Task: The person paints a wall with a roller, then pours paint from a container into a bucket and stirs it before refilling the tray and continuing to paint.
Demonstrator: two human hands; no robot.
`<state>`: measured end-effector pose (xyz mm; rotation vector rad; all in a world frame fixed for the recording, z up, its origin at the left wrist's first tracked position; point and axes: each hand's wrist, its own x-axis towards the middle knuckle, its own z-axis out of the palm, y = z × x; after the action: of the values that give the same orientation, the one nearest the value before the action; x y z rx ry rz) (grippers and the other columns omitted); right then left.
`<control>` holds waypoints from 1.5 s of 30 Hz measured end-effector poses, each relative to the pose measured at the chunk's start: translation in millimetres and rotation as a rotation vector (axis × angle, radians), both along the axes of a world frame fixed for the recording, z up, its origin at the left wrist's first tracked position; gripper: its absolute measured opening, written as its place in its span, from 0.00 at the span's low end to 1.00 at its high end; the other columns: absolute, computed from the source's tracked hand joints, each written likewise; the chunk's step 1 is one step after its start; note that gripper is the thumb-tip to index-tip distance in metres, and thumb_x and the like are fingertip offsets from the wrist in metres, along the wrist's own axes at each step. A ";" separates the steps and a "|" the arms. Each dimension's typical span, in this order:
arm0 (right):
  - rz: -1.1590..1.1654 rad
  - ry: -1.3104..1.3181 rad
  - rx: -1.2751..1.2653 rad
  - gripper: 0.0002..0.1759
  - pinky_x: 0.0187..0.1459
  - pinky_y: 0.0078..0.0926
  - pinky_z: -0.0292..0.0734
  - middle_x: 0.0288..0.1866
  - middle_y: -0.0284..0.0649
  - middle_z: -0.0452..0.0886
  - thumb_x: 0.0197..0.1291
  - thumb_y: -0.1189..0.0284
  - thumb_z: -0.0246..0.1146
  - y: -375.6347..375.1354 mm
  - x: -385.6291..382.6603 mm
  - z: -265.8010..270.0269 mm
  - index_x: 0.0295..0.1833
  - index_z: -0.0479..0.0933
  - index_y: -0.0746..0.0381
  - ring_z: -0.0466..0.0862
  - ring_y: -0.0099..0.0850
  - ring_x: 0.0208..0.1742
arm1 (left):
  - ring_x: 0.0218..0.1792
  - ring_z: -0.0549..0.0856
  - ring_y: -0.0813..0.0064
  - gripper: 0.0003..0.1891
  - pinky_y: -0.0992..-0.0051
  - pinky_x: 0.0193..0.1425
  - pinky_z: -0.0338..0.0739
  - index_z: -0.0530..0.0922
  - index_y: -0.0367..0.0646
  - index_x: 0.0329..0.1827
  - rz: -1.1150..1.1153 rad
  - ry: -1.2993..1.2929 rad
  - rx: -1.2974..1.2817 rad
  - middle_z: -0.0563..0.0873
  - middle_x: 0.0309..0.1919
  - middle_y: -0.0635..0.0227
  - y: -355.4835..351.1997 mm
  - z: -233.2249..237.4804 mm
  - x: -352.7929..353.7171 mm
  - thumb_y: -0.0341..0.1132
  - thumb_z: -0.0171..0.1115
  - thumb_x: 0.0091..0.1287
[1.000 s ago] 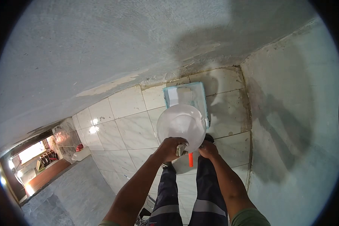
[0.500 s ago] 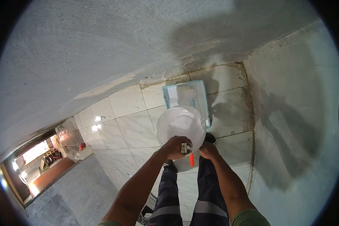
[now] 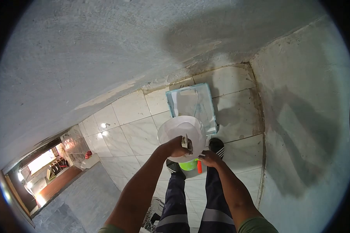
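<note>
In the head view, we hold a round white plastic bucket (image 3: pixel 163 136) above the white tiled floor (image 3: pixel 133 109), well in from the floor's right edge; inside is whitish material that we cannot tell as liquid or paste. The fingers of our left hand (image 3: pixel 179 147) are curled around a pale, worn tool handle (image 3: pixel 184 141) over the bucket's mouth. Our right hand (image 3: pixel 210 158) is at the bucket's near right side, and we cannot tell whether its fingers pinch the rim. A rectangular tray with light-blue edges (image 3: pixel 212 105) lies near the floor's far edge, white and pale residue in it. Compared with half a second ago, our bucket has come nearer our feet, baring more tray, and a bright green rounded object (image 3: pixel 188 166) now shows beside the orange handle (image 3: pixel 199 167).
</note>
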<state>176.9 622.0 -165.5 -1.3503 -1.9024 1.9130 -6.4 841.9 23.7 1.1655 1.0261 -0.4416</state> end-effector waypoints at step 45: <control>0.175 0.071 -0.189 0.22 0.55 0.36 0.82 0.63 0.50 0.78 0.62 0.77 0.58 64.5 -32.9 37.4 0.61 0.80 0.53 0.83 0.46 0.56 | 0.34 0.84 0.70 0.08 0.67 0.42 0.78 0.83 0.40 0.37 -0.005 0.188 -0.335 0.85 0.31 0.66 74.9 -22.3 9.2 0.30 0.72 0.56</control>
<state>144.0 686.5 -128.1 -1.1762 -1.9040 2.2432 2.9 916.7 1.4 0.8375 1.0624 -0.7085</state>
